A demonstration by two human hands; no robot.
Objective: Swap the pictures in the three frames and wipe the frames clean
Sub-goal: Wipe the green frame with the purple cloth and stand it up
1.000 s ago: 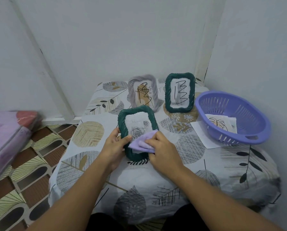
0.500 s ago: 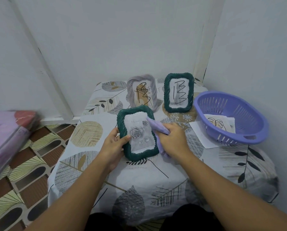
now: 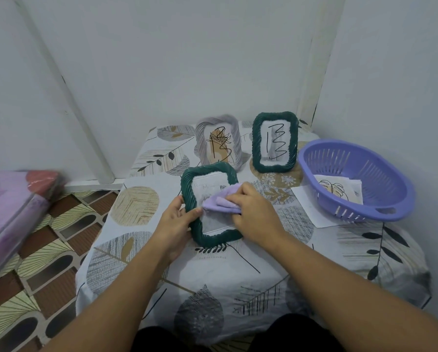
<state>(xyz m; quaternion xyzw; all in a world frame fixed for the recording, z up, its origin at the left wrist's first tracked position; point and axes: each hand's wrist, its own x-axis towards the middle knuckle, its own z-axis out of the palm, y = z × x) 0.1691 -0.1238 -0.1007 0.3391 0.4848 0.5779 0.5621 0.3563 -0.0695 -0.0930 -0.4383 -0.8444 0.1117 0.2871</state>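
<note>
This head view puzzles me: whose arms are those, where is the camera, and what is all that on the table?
No machine here: a person wears a wide-angle camera on the head, looking forward and down, so the two arms are their own. The left hand grips the edge of a green frame near them, while the right hand presses a lilac cloth against its glass. Behind it on the leaf-patterned tablecloth stand a grey frame and a second green frame, both showing scribbled pictures. To the right a purple basket holds loose pictures and rests partly on a white sheet.
</note>
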